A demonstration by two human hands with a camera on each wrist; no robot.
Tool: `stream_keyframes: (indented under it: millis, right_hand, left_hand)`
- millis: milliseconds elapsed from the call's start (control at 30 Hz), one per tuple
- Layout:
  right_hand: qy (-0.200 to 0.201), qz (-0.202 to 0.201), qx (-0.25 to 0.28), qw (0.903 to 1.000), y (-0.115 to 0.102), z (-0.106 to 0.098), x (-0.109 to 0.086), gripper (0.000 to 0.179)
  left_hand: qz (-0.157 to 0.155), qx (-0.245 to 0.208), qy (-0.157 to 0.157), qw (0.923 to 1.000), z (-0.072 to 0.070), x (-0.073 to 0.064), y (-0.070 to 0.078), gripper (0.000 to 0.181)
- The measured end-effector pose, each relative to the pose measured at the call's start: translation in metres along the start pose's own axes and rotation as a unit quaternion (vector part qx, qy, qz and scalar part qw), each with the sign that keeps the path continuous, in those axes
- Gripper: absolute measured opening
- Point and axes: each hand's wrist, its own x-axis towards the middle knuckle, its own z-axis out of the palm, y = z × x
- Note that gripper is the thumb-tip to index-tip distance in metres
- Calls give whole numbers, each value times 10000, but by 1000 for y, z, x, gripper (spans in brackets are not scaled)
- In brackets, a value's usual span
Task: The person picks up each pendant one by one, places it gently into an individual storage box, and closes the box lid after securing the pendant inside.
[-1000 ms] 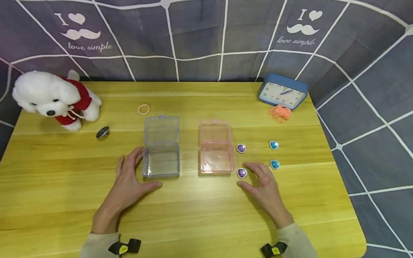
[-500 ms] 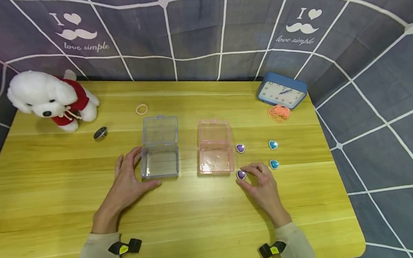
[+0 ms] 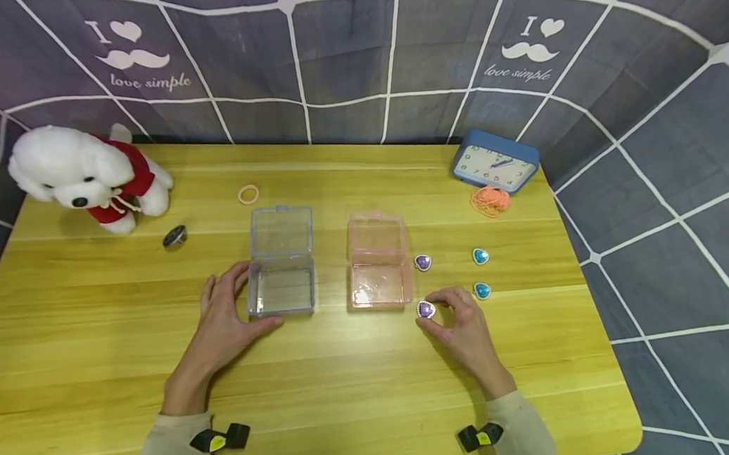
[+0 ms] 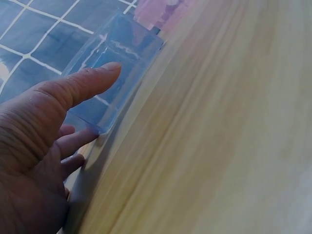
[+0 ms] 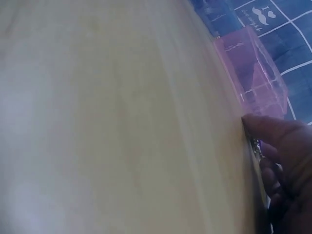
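In the head view my left hand (image 3: 222,325) rests around the near left corner of a clear bluish plastic box (image 3: 284,312), whose lid stands raised at the back. Its fingers touch the box's left side, and the thumb lies fairly straight along the front, as the left wrist view also shows. Thumb and index finger of my right hand (image 3: 463,330) pinch a purple heart-shaped gem (image 3: 426,310) with a pale beaded rim. Just left of it stands a pink clear box (image 3: 383,306), lid raised too. A second purple heart gem (image 3: 423,263) lies farther back.
Two blue heart gems (image 3: 481,256) lie right of the purple ones. A blue clock (image 3: 495,161) and orange cord (image 3: 490,201) are at the back right. Back left are a plush dog (image 3: 91,176), a dark round knob-like object (image 3: 175,236) and a pale ring (image 3: 249,195).
My right thumb and index finger have closed on the nearer purple gem, which now looks slightly tilted. The left hand has stayed at the bluish box.
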Motion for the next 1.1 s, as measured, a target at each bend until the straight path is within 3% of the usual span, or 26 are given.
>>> stream_keyframes:
  millis: [400, 733, 1100]
  right_hand:
    - [6, -241, -113, 9996, 3, -1, -1, 33]
    - [2, -483, -557, 9973, -3, -5, 0, 30]
    - [45, -540, -659, 9964, 1, -6, 2, 30]
  left_hand:
    - [8, 6, 12, 10000, -3, -2, 3, 106]
    - [54, 34, 40, 10000, -1, -2, 1, 105]
    - [37, 43, 20, 10000, 0, 0, 2, 105]
